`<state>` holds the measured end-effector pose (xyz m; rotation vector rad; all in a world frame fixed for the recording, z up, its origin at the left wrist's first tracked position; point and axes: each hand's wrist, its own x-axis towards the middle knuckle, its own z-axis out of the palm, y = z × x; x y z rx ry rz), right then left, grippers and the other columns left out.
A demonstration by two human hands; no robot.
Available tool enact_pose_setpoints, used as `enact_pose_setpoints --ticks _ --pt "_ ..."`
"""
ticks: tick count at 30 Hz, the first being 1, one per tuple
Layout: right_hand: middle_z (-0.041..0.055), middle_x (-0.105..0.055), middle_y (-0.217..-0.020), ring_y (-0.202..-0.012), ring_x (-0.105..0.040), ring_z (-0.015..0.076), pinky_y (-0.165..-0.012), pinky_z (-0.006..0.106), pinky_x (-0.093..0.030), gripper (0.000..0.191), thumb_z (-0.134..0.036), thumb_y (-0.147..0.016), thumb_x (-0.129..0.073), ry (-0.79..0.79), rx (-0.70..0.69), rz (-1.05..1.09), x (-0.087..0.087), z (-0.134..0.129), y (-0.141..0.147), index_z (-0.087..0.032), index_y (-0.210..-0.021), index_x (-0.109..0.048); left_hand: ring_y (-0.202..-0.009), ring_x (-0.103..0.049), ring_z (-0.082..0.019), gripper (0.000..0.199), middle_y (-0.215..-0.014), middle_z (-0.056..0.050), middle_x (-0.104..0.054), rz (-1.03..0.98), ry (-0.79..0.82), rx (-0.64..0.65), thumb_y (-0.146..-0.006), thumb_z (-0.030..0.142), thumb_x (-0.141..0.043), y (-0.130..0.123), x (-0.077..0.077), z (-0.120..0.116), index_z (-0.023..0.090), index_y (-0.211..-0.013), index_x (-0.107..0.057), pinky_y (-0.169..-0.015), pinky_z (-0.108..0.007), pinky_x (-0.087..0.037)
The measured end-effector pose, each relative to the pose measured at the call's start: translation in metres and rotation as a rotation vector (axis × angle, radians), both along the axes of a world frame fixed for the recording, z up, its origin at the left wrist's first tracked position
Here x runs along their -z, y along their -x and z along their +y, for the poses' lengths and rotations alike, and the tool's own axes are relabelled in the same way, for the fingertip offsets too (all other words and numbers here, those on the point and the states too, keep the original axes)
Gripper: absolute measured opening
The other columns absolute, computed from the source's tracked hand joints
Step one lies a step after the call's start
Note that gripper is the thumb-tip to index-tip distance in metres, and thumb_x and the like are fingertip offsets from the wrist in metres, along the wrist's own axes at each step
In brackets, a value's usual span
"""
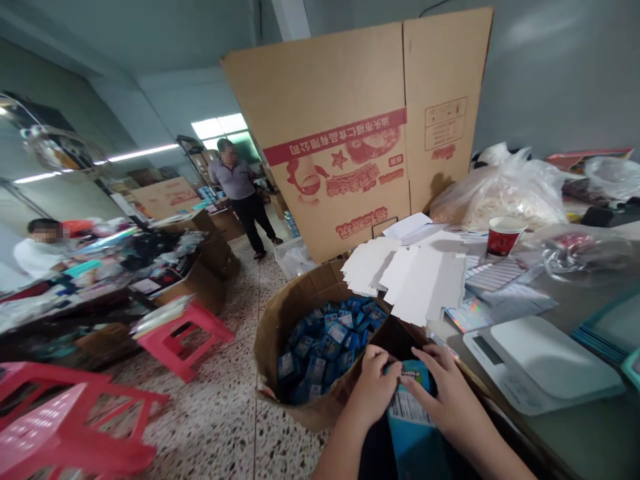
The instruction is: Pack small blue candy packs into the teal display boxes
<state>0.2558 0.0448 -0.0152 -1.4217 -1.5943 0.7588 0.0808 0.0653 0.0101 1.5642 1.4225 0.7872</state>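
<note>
A blue printed carton point(413, 427) lies upright in front of my body at the bottom centre, its top end between my hands. My left hand point(376, 380) is closed on its upper left edge, with fingers bent at the top. On the other side my right hand point(440, 380) grips the upper right edge, thumb across the front. Just beyond my left hand stands a round-sided cardboard box point(295, 293) that holds several small blue packs point(325, 340). White flat card blanks point(425, 277) are piled on the table edge beyond my right hand.
A white scale point(540, 363) and a red paper cup point(504, 237) are on the table point(595, 433) at right, with plastic bags behind. A large cardboard sheet point(340, 133) stands behind. Red stools point(183, 333) are at left; one person point(240, 187) stands, another point(37, 250) is far left.
</note>
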Motion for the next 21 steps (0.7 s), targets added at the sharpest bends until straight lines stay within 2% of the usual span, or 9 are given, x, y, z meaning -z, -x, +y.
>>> enact_pose_setpoints --ticks 2,4,6,9,11,13,16,18,21 --pt "0.0191 -0.064 -0.128 -0.121 -0.062 0.035 -0.109 0.048 -0.046 0.047 -0.053 -0.09 -0.06 0.047 -0.111 -0.082 -0.011 0.001 -0.003 -0.015 -0.113 -0.075 -0.093 -0.06 -0.022 0.035 -0.093 -0.005 -0.061 0.144 0.028 0.088 -0.093 0.048 -0.053 0.005 -0.007 0.004 0.019 -0.075 -0.058 -0.089 -0.033 -0.045" --pt "0.0138 -0.071 -0.111 -0.106 -0.068 0.0294 -0.098 0.042 -0.051 0.042 -0.051 -0.095 -0.054 0.15 -0.286 -0.033 -0.022 -0.001 -0.004 -0.017 -0.106 -0.075 -0.079 -0.056 -0.02 0.042 -0.073 0.0 -0.055 0.188 0.132 0.124 -0.091 0.054 -0.051 0.009 -0.009 0.004 0.02 -0.068 -0.053 -0.076 -0.032 -0.042" --pt "0.0096 -0.074 -0.101 -0.095 -0.069 0.0259 -0.088 0.037 -0.052 0.038 -0.049 -0.096 -0.053 0.228 -0.38 0.048 -0.033 -0.006 -0.001 -0.018 -0.105 -0.073 -0.079 -0.055 -0.02 0.044 -0.069 0.001 -0.053 0.168 0.239 0.085 -0.086 0.06 -0.055 0.012 -0.008 0.001 0.019 -0.069 -0.055 -0.071 -0.031 -0.039" --pt "0.0087 -0.074 -0.1 -0.094 -0.069 0.0255 -0.086 0.036 -0.051 0.032 -0.044 -0.092 -0.058 0.212 -0.348 0.1 -0.049 -0.013 0.005 -0.017 -0.101 -0.073 -0.08 -0.054 -0.021 0.042 -0.073 0.0 -0.055 0.083 0.274 0.037 -0.08 0.06 -0.06 0.016 -0.013 -0.005 0.018 -0.074 -0.06 -0.071 -0.03 -0.039" --pt "0.009 -0.074 -0.101 -0.094 -0.068 0.0249 -0.087 0.035 -0.051 0.03 -0.042 -0.092 -0.058 0.134 -0.296 0.128 -0.062 -0.015 0.008 -0.018 -0.101 -0.074 -0.077 -0.052 -0.019 0.039 -0.073 0.0 -0.053 0.032 0.097 0.072 -0.082 0.057 -0.059 0.017 -0.024 -0.008 0.019 -0.072 -0.058 -0.071 -0.03 -0.038" --pt "0.0086 -0.073 -0.1 -0.093 -0.067 0.0234 -0.086 0.034 -0.051 0.029 -0.041 -0.094 -0.058 0.03 -0.284 0.146 -0.072 -0.013 0.009 -0.019 -0.104 -0.074 -0.078 -0.051 -0.019 0.037 -0.077 -0.001 -0.053 0.033 -0.209 0.076 -0.086 0.053 -0.06 0.018 -0.038 -0.01 0.019 -0.072 -0.056 -0.073 -0.031 -0.039" --pt "0.0091 -0.071 -0.101 -0.094 -0.066 0.0228 -0.088 0.034 -0.051 0.025 -0.036 -0.096 -0.058 -0.099 -0.358 0.106 -0.073 -0.008 0.011 -0.02 -0.106 -0.075 -0.088 -0.053 -0.021 0.032 -0.087 -0.004 -0.058 0.173 -0.534 0.068 -0.094 0.048 -0.061 0.027 -0.048 -0.018 0.018 -0.082 -0.059 -0.083 -0.033 -0.041" --pt "0.0095 -0.072 -0.101 -0.097 -0.066 0.0232 -0.09 0.034 -0.05 0.021 -0.028 -0.094 -0.057 -0.108 -0.404 0.011 -0.057 -0.008 0.016 -0.02 -0.102 -0.075 -0.092 -0.053 -0.022 0.029 -0.088 -0.005 -0.061 0.306 -0.588 0.103 -0.098 0.043 -0.058 0.038 -0.033 -0.03 0.018 -0.081 -0.058 -0.086 -0.035 -0.042" --pt "0.0078 -0.074 -0.097 -0.094 -0.068 0.0218 -0.086 0.03 -0.05 0.017 -0.019 -0.087 -0.06 -0.006 -0.508 -0.172 -0.012 -0.015 0.031 -0.02 -0.092 -0.076 -0.09 -0.055 -0.022 0.024 -0.087 -0.006 -0.064 0.444 -0.581 0.13 -0.098 0.036 -0.057 0.059 0.033 -0.053 0.019 -0.08 -0.058 -0.082 -0.034 -0.045"
